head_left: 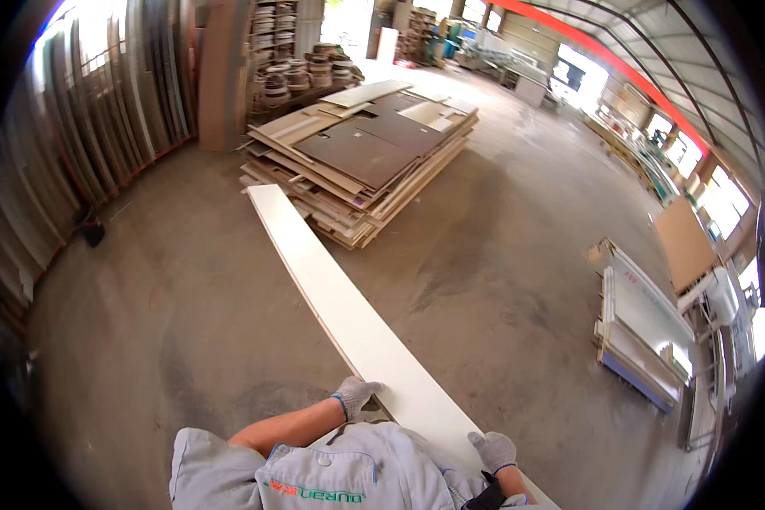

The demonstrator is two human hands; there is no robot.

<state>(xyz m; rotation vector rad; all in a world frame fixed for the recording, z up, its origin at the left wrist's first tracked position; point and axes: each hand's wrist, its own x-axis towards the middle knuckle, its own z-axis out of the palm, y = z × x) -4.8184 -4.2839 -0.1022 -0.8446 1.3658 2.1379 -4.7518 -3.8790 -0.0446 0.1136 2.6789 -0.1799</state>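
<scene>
A long white board [348,310] slants from beside my body out toward the far left, held level at about waist height. My left hand [357,396], in a grey knit glove, grips its left edge, with the thumb on top and the fingers hidden beneath. On the right edge, closer to my body, my gloved right hand [494,450] is closed around the board with its thumb over the top. The board's far end reaches the near left corner of a wide stack of panels [382,144]; whether they touch I cannot tell.
Tall boards [102,110] lean in a rack along the left wall, near a small black bin [89,228]. At the right lies a pile of white panels [642,314] beside a leaning brown sheet [684,242]. Rolls of edging strip [302,76] stand behind the stack.
</scene>
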